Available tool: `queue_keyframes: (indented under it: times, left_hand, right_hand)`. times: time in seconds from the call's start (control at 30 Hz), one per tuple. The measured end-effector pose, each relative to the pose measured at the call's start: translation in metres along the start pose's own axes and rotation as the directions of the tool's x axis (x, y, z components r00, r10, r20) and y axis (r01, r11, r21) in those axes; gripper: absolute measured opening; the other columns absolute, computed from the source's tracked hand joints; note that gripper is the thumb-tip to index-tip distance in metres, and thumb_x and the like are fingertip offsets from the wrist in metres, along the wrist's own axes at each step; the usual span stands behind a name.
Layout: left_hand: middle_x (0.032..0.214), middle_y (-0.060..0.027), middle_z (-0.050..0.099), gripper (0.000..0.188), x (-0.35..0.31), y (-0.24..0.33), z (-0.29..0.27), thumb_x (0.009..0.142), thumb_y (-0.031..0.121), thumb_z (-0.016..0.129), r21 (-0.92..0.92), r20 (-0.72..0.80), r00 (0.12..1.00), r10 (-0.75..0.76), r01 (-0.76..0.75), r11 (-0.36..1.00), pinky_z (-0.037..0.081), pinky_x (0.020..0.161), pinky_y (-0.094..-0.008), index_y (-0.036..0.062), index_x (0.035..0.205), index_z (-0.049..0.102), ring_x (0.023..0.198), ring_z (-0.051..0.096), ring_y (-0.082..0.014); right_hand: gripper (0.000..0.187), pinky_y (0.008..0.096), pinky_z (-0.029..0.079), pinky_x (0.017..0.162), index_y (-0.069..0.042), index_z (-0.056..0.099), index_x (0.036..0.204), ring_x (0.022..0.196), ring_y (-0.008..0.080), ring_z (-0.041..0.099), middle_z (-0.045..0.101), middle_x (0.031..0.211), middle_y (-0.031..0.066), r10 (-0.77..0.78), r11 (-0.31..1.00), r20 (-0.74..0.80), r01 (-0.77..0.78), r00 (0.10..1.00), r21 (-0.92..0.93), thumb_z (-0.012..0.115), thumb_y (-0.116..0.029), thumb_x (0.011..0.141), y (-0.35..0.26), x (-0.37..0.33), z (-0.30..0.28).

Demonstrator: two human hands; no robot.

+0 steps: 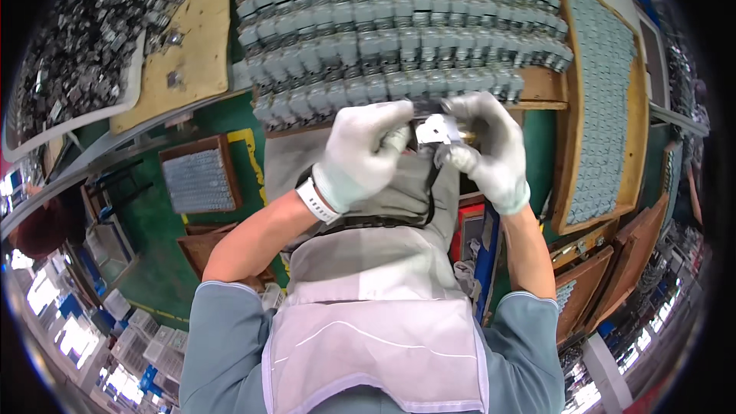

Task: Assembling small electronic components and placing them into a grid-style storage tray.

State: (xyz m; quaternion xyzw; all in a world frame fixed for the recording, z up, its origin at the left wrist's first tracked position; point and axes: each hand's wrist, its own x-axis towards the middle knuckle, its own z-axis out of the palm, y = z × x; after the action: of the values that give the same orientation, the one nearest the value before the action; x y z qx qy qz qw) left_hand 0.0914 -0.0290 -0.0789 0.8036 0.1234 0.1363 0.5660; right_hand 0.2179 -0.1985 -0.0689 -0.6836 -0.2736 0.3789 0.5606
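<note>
Both my hands wear white gloves and meet in front of my lap, at the near edge of the tray of grey parts. Between them is a small shiny metal part point(437, 130) with a bright flat face and darker edges. My left hand point(360, 149) has its thumb and fingers closed on the part's left side. With curled fingers, my right hand point(494, 149) grips its right side, where a brassy spot shows. The fingers cover much of the part, so its full shape cannot be made out. A white watch band circles my left wrist.
Rows of grey block-like parts point(399, 11) fill the wooden tray ahead. A yellowish board point(203, 54) and a heap of loose metal pieces point(84, 38) lie far left. To the right stands a wooden-framed tray point(563, 184) of grey parts; a smaller tray point(234, 184) sits lower left.
</note>
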Motion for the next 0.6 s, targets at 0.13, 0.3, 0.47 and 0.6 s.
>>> queue_keyframes:
  times: [0.13, 0.3, 0.47, 0.6]
  left_hand:
    - [0.078, -0.0195, 0.063, 0.012, 0.018, -0.004, 0.008, 0.082, 0.003, 0.061, 0.171, -0.119, 0.992, 0.039, -0.018, 0.985, 0.051, 0.061, -0.0420, -0.0013, 0.092, 0.064, 0.070, 0.064, -0.0372]
    - [0.086, -0.0205, 0.063, 0.023, 0.021, -0.001, 0.042, 0.081, 0.003, 0.059, 0.136, 0.031, 0.981, 0.192, -0.194, 0.972, 0.051, 0.065, -0.0430, -0.0005, 0.104, 0.059, 0.076, 0.063, -0.0375]
    - [0.080, -0.0184, 0.060, 0.018, 0.021, -0.007, 0.004, 0.082, 0.003, 0.060, 0.146, 0.037, 0.997, 0.061, -0.066, 0.987, 0.049, 0.063, -0.0415, 0.0001, 0.100, 0.061, 0.074, 0.062, -0.0371]
    - [0.080, -0.0169, 0.060, 0.016, 0.016, 0.007, -0.024, 0.080, 0.004, 0.062, 0.188, 0.054, 0.977, 0.205, -0.212, 0.959, 0.049, 0.063, -0.0413, 0.0011, 0.096, 0.062, 0.073, 0.061, -0.0368]
  right_hand:
    - [0.094, 0.0262, 0.052, 0.080, 0.003, 0.036, 0.140, 0.095, 0.0141, 0.059, 0.054, 0.119, 0.0073, 0.097, 0.931, -0.058, -0.070, 0.994, 0.357, 0.090, -0.022, 0.067, 0.013, -0.003, 0.006]
    - [0.071, 0.0324, 0.050, 0.094, 0.003, 0.045, 0.130, 0.109, 0.0197, 0.057, 0.054, 0.124, 0.0101, -0.133, 0.989, -0.390, 0.095, 0.911, -0.114, 0.083, -0.005, 0.071, 0.011, -0.008, -0.009]
    - [0.064, 0.0376, 0.050, 0.099, -0.008, 0.048, 0.136, 0.112, 0.0294, 0.062, 0.060, 0.128, 0.0177, -0.432, 0.576, -0.349, -0.043, 0.832, -0.816, 0.070, 0.000, 0.076, 0.010, 0.003, -0.093]
    - [0.061, 0.0395, 0.046, 0.099, -0.007, 0.051, 0.134, 0.120, 0.0352, 0.056, 0.058, 0.130, 0.0199, -0.182, 0.461, -0.038, 0.051, 0.983, -0.886, 0.065, -0.001, 0.075, 0.018, 0.024, -0.091]
